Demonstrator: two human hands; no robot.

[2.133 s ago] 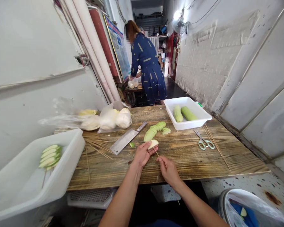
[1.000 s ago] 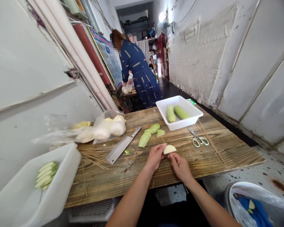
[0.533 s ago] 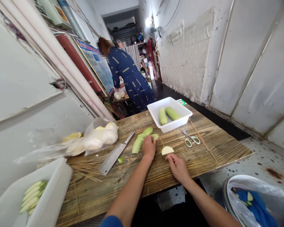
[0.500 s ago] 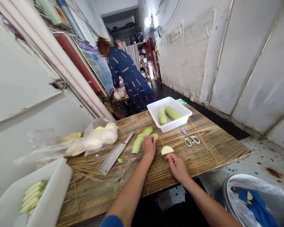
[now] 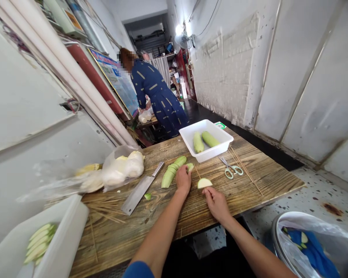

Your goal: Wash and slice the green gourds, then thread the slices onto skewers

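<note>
My right hand [image 5: 215, 199] pinches a thin bamboo skewer [image 5: 197, 170] just below a pale half-round zucchini slice [image 5: 204, 183] threaded on it. My left hand [image 5: 183, 179] is closed around the edge of another green slice [image 5: 190, 166], partly hidden by the fingers. Right beside that hand lies a zucchini cut into slices [image 5: 173, 172], still lined up in its long shape on the wooden table. To its left rests a cleaver [image 5: 142, 189], its handle pointing away from me, with a small green offcut [image 5: 147, 196] near the blade.
A white tray [image 5: 204, 156] holds two whole zucchini. Green-handled scissors [image 5: 230, 170] and several skewers [image 5: 246, 172] lie right of it. More skewers [image 5: 104, 208] and bagged white food [image 5: 127, 166] are left. A white bin [image 5: 75, 231] holds skewered slices. Ahead, a person [image 5: 159, 92] bends over.
</note>
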